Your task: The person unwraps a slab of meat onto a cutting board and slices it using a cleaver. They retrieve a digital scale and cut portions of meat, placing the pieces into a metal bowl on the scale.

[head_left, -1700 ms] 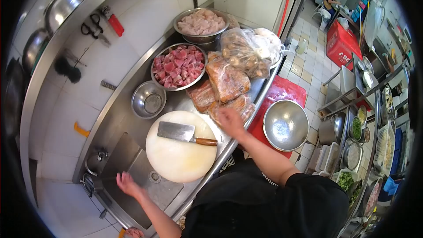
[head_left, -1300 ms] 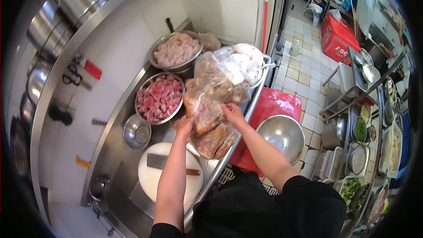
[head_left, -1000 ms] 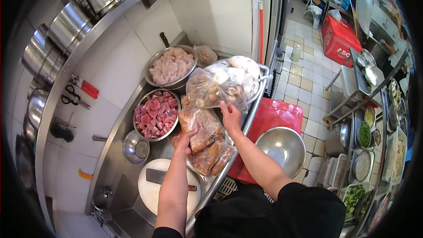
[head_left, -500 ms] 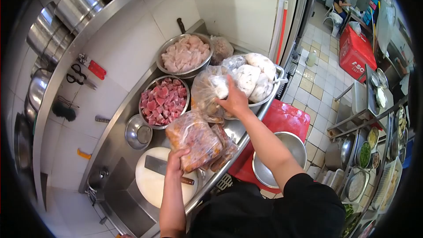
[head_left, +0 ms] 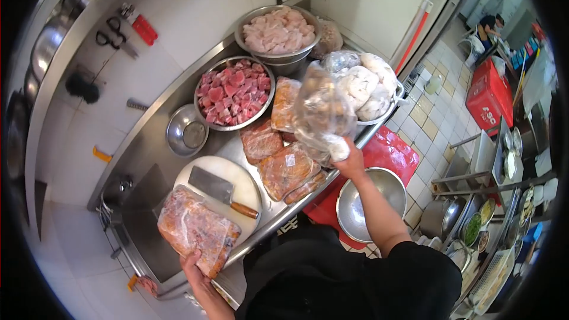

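My left hand (head_left: 192, 265) grips the lower edge of a plastic-wrapped meat package (head_left: 197, 222) over the sink side of the cutting board. My right hand (head_left: 351, 163) is closed on the gathered, whitish end of a clear plastic bag (head_left: 323, 104); its contents are hard to make out. Under and beside that bag lie several more wrapped meat packages (head_left: 287, 172) on the steel counter. A cleaver (head_left: 212, 184) with a wooden handle rests on the round white cutting board (head_left: 240, 172), which the held package partly covers.
Behind stand a bowl of cubed red meat (head_left: 234, 92), a bowl of pale meat pieces (head_left: 278, 32) and a basin of white bagged items (head_left: 361, 89). An empty small bowl (head_left: 187, 130) sits near the sink (head_left: 142, 213). A large steel bowl (head_left: 370, 204) is at right, below the counter edge.
My left hand has carried the wrapped package left and toward me, past the cleaver, uncovering other packages. My right hand has drawn the clear bag nearer me. The view has shifted.
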Tool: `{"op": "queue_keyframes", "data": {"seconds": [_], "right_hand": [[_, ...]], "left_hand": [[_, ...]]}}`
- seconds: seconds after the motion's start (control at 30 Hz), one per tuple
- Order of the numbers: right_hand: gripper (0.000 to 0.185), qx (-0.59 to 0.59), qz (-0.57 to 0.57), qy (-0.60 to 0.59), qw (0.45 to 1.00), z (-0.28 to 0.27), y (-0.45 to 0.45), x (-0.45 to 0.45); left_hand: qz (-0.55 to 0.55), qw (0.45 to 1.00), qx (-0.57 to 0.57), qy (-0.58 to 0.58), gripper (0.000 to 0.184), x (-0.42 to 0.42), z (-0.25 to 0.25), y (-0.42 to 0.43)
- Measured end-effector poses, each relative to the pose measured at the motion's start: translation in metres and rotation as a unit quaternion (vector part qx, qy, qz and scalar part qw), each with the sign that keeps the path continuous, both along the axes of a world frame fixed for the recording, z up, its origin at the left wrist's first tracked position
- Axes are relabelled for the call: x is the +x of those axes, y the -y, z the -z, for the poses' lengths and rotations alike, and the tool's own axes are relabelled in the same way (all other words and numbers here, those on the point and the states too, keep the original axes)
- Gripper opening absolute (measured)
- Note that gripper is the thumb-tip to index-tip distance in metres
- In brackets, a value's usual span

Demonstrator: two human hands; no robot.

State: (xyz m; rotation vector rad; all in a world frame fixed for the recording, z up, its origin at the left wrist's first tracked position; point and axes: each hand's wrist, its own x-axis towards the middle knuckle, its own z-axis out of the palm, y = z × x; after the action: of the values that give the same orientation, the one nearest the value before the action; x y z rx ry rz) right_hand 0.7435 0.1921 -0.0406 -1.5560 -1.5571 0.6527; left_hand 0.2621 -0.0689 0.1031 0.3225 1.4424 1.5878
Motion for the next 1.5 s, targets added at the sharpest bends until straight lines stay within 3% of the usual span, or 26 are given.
{"op": "queue_keyframes", "data": {"seconds": [0.1,0.13,0.17,0.23,0.27,0.33,0.4,0.47,0.5,0.57,0.6,0.67,0.73,0.8,0.83,0.97,1.03,1.17,1.23,1.37,1.5], "right_hand": [[0.062,-0.056,-0.019,-0.052,0.997,-0.004,-0.009,0.017],[0.067,-0.083,-0.047,0.012,0.995,-0.017,-0.006,0.022],[0.082,-0.119,-0.061,0.095,0.986,-0.060,0.003,0.011],[0.105,-0.023,0.009,0.156,0.988,-0.079,0.028,0.002],[0.097,0.040,0.041,0.208,0.976,-0.096,0.041,-0.012],[0.080,0.106,0.059,0.152,0.981,-0.116,0.062,-0.056],[0.064,0.104,-0.052,0.035,0.993,-0.111,0.084,-0.118],[0.054,0.081,-0.227,0.051,0.969,-0.088,0.095,-0.183],[0.054,0.045,-0.252,0.083,0.963,-0.079,0.101,-0.218],[0.054,-0.024,-0.296,0.174,0.939,-0.067,0.106,-0.283],[0.054,-0.060,-0.314,0.233,0.918,-0.062,0.103,-0.306],[0.056,-0.074,-0.336,0.284,0.895,-0.036,0.093,-0.336],[0.058,-0.088,-0.357,0.334,0.868,-0.033,0.085,-0.351],[0.055,-0.150,-0.304,0.311,0.888,-0.041,0.075,-0.348],[0.052,-0.136,-0.283,0.303,0.900,-0.060,0.075,-0.343],[0.039,-0.164,-0.260,0.292,0.906,-0.136,0.094,-0.336],[0.031,-0.094,-0.329,0.279,0.898,-0.154,0.103,-0.344],[0.031,-0.086,-0.380,0.375,0.841,-0.195,0.113,-0.398],[0.036,-0.107,-0.389,0.409,0.818,-0.206,0.114,-0.434],[0.060,-0.085,-0.442,0.463,0.763,-0.205,0.105,-0.470],[0.068,-0.071,-0.453,0.499,0.735,-0.215,0.111,-0.491]], "left_hand": [[-0.025,1.000,-0.010,-0.007,0.073,-0.014,0.012,0.012],[-0.044,0.998,-0.024,-0.032,0.072,-0.023,0.023,0.019],[-0.059,0.996,-0.037,-0.056,0.071,-0.031,0.031,0.019],[-0.043,0.996,-0.014,-0.073,0.069,-0.046,0.050,0.019],[-0.043,0.997,-0.019,-0.056,0.068,-0.051,0.057,0.016],[-0.030,0.999,-0.024,-0.019,0.066,-0.062,0.078,0.010],[-0.022,0.999,-0.024,0.000,0.064,-0.079,0.102,0.004],[0.024,0.999,0.003,0.037,0.062,-0.085,0.122,-0.004],[0.021,0.999,0.005,0.044,0.062,-0.091,0.123,-0.002],[0.152,0.959,-0.219,-0.099,0.080,-0.105,0.123,0.006],[0.150,0.960,-0.216,-0.095,0.080,-0.109,0.122,0.015],[0.201,0.906,-0.176,-0.329,0.088,-0.113,0.114,0.033],[0.197,0.916,-0.140,-0.321,0.095,-0.110,0.088,0.046],[0.290,0.822,-0.044,-0.489,0.101,-0.114,0.082,0.053],[0.311,0.804,-0.059,-0.503,0.109,-0.116,0.091,0.055],[0.289,0.812,-0.018,-0.507,0.107,-0.127,0.115,0.053],[0.300,0.793,-0.021,-0.530,0.102,-0.129,0.109,0.047],[0.272,0.739,-0.001,-0.617,0.097,-0.120,0.097,0.035],[0.324,0.688,0.043,-0.648,0.093,-0.121,0.097,0.026],[0.340,0.674,0.069,-0.652,0.090,-0.130,0.094,0.016],[0.347,0.674,0.050,-0.650,0.090,-0.133,0.094,0.016]]}}
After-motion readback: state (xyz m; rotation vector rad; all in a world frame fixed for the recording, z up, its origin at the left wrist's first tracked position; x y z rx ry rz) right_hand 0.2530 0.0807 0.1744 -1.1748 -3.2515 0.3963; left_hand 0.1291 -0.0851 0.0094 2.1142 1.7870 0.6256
